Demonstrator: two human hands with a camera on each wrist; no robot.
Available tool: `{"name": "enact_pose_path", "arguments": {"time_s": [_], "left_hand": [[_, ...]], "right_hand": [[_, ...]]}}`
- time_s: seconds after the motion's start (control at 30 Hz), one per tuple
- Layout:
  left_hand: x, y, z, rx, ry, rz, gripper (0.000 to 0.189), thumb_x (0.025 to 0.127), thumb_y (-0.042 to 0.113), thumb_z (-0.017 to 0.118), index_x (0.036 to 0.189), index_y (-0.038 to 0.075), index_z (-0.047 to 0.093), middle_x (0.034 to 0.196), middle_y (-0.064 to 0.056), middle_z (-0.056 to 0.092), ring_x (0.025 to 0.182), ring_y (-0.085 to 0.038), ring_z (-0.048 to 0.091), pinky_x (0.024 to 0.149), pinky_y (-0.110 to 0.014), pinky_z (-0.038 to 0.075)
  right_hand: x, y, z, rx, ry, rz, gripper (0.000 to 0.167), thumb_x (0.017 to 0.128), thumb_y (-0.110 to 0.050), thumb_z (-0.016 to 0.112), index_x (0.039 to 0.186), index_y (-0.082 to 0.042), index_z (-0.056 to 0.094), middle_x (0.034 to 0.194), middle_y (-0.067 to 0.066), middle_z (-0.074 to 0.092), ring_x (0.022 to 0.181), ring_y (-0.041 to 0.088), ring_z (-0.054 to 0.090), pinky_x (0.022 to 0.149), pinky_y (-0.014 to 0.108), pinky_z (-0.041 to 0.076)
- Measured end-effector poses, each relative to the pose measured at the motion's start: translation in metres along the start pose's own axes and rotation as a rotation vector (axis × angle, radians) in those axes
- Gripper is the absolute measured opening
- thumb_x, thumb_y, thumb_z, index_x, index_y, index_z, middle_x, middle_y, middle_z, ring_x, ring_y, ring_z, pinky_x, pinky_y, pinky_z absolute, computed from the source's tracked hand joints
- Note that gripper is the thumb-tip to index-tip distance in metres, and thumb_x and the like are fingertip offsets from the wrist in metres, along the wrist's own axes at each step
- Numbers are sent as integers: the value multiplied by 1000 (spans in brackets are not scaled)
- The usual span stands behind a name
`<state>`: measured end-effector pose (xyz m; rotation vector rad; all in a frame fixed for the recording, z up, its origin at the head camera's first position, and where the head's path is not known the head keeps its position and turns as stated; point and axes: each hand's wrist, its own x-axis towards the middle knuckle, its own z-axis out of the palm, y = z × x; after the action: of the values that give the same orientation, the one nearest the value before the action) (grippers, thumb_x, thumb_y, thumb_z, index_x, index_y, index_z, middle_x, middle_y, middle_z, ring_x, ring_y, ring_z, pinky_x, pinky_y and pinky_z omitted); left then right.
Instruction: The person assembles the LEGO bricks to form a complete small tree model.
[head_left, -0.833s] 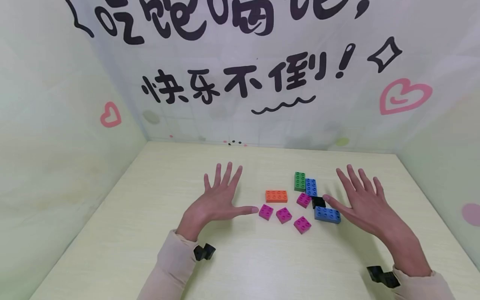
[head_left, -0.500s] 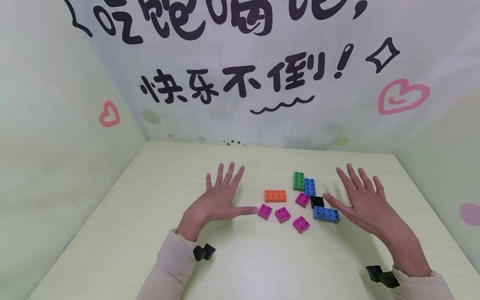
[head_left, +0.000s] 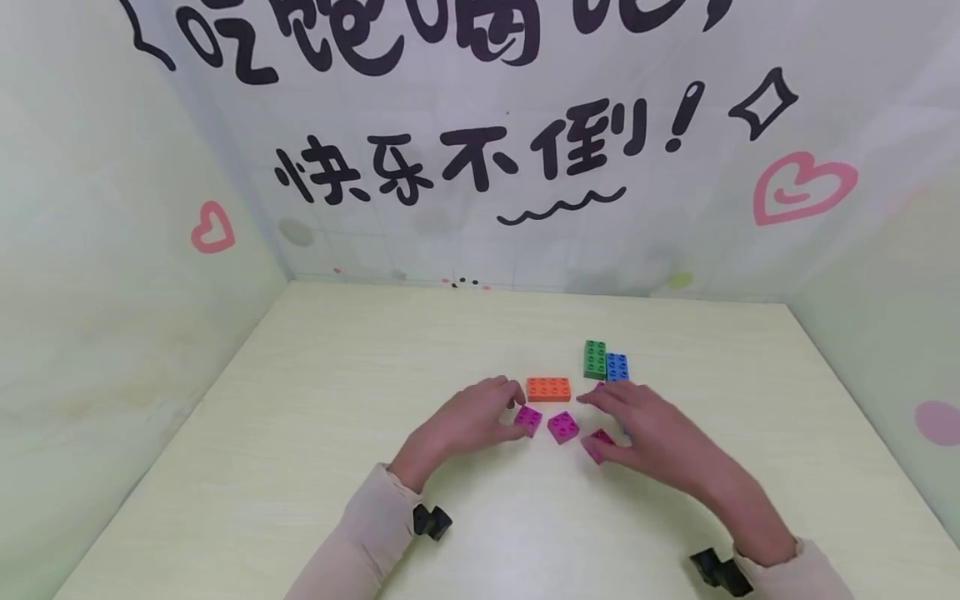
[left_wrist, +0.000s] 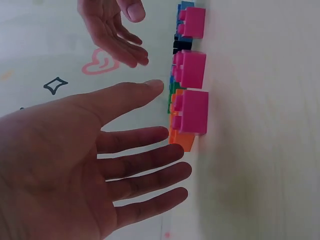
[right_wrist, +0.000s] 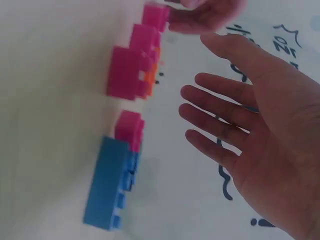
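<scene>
My left hand (head_left: 468, 421) hovers with its thumb and fingers spread to either side of the leftmost pink toy building brick (head_left: 529, 421). In the left wrist view its fingers are extended, with a gap between thumb and forefinger. My right hand (head_left: 660, 433) is over the right part of the brick group, its thumb overlapping another pink brick (head_left: 597, 448). Relaxed, parted fingers show in the right wrist view. Between the hands lies a third pink brick (head_left: 563, 427). The right hand largely hides one more pink brick (right_wrist: 128, 127) and a long blue brick (right_wrist: 106, 185).
Behind the pink bricks lies an orange brick (head_left: 549, 389). A green brick (head_left: 595, 359) sits beside a blue brick (head_left: 617, 367) farther back. A black brick (left_wrist: 182, 45) shows in the left wrist view. Printed cloth walls (head_left: 375, 242) border the pale table (head_left: 360, 350).
Both hands have moved inward from the sides of the bricks. Their fingers, widely spread before, now bend down toward the pink bricks. The bricks have kept their arrangement.
</scene>
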<state>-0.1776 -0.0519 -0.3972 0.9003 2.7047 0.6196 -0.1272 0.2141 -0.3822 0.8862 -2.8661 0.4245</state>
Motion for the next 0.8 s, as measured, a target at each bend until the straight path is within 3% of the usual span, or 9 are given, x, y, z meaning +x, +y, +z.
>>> {"name": "enact_pose_path", "arguments": {"time_s": [0.13,0.27,0.4,0.53,0.7,0.8], "left_hand": [[5,1,10,44,-10,5,40,87,36,75,116,12,61,95,5,56,83,-10,51,71,-23,47],[7,1,15,88,6,6,38,86,32,77,115,13,60,91,7,53,84,-12,49,69,-25,45],[9,0,19,121,39,20,36,85,27,79,113,14,61,91,7,54,84,-13,48,67,-25,44],[11,-3,23,143,91,36,34,83,26,80,110,15,62,90,6,54,82,-12,49,66,-23,44],[14,-4,24,95,126,10,34,81,29,82,105,15,63,90,6,56,80,-10,50,70,-23,46],[14,-4,24,0,133,-2,34,80,29,83,104,14,63,90,6,58,78,-9,52,69,-21,46]], "right_hand": [[7,-11,22,3,-75,-40,50,82,-33,80,125,-11,66,123,2,63,117,24,57,92,45,49],[9,-15,34,-7,-100,-28,48,83,-23,80,127,-11,65,124,5,63,116,27,57,90,44,51],[10,-17,36,24,-69,-28,42,79,-8,82,119,-11,69,115,2,66,106,20,60,83,34,54],[11,-18,36,116,-77,-35,32,79,-7,82,109,-13,72,104,-4,67,92,12,57,74,22,52],[12,-17,35,251,-100,19,29,82,-10,80,109,-13,72,96,-7,65,81,11,56,68,21,51],[13,-16,36,312,-101,74,31,81,-12,81,111,-12,71,93,-8,64,79,11,57,68,24,52]]}}
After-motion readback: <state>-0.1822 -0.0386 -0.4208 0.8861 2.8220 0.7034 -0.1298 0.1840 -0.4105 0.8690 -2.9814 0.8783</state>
